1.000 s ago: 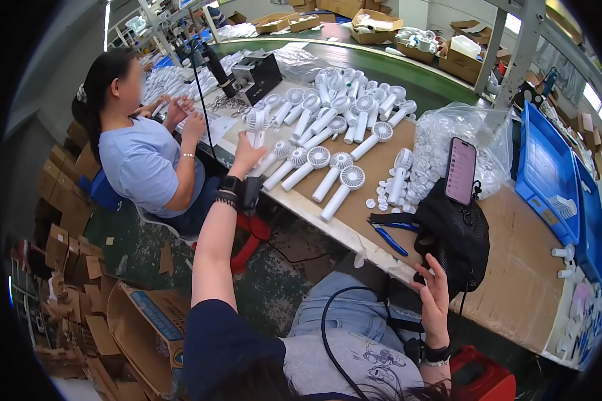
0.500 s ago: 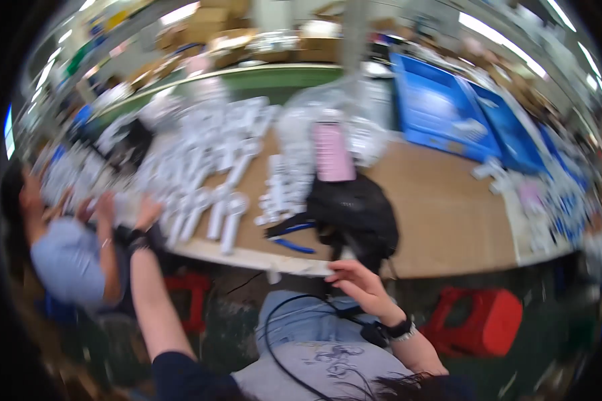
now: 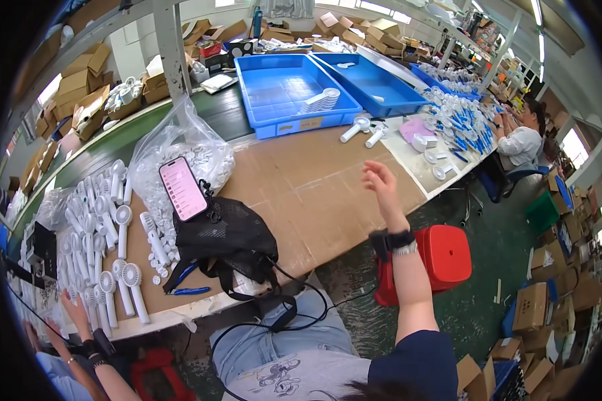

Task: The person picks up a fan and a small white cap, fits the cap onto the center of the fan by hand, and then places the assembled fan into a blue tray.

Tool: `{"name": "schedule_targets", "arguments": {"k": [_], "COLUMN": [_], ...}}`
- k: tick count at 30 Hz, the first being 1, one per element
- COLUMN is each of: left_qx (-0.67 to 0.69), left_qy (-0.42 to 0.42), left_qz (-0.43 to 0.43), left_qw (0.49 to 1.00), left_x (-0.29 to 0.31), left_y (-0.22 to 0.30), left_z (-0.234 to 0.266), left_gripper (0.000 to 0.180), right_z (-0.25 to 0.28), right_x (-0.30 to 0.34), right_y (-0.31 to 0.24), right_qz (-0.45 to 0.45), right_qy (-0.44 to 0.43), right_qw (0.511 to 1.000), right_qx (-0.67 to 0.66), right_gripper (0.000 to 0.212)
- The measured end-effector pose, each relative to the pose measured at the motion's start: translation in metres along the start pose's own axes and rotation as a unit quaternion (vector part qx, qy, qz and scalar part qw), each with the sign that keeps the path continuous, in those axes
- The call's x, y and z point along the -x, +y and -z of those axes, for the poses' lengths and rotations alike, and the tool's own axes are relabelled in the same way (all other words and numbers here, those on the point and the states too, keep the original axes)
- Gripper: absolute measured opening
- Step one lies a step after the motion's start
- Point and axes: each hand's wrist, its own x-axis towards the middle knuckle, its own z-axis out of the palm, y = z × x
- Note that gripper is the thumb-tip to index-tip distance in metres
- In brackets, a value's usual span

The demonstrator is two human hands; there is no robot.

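My right hand [image 3: 382, 186] is raised over the brown cardboard on the workbench [image 3: 314, 194], fingers loosely bent and apart, with nothing in it. At the far left my left hand [image 3: 77, 313] reaches beside the near end of rows of white handheld fans [image 3: 132, 281]; its fingers look stretched out, and no fan shows in it. Between my hands lies a black mesh bag [image 3: 231, 234]. A phone [image 3: 183, 189] with a lit pink screen leans on a clear plastic bag of small white parts [image 3: 211, 157]. Blue-handled pliers [image 3: 188, 290] rest by the black bag.
Two blue trays [image 3: 274, 90] stand at the back, one with stacked white pieces. Beyond my right hand are a few fan bodies [image 3: 356, 128] and a heap of white and blue parts [image 3: 458, 120]. A red stool [image 3: 443, 257] stands at right. Co-workers sit at both ends.
The view has swung to the right. My right hand has risen from the table's front edge to above the cardboard. My left hand remains by the fans.
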Motion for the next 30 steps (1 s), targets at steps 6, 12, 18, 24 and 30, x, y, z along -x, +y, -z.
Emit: {"name": "schedule_targets", "arguments": {"k": [6, 12, 18, 24, 30], "left_qx": [0.083, 0.228, 0.263, 0.305, 0.335], "left_qy": [-0.025, -0.108, -0.148, -0.176, -0.18], "left_qz": [-0.041, -0.009, -0.027, -0.004, 0.02], "left_qw": [0.995, 0.968, 0.953, 0.936, 0.925], "left_x": [0.025, 0.048, 0.073, 0.083, 0.088], "left_y": [0.166, 0.26, 0.315, 0.332, 0.335], "left_z": [0.016, 0.023, 0.017, 0.016, 0.011], "left_gripper": [0.048, 0.045, 0.045, 0.043, 0.04], "right_z": [0.029, -0.016, -0.023, 0.001, 0.035], "right_x": [-0.107, -0.161, -0.177, -0.186, -0.187], "right_y": [0.075, 0.084, 0.095, 0.071, 0.072], "right_qz": [0.054, 0.052, -0.029, -0.136, -0.133], "right_qy": [0.047, 0.119, 0.207, 0.034, 0.004], "right_qw": [0.956, 0.866, 0.825, 0.83, 0.823], "right_qx": [0.285, 0.483, 0.525, 0.54, 0.553], "right_gripper": [0.032, 0.052, 0.061, 0.058, 0.053]}}
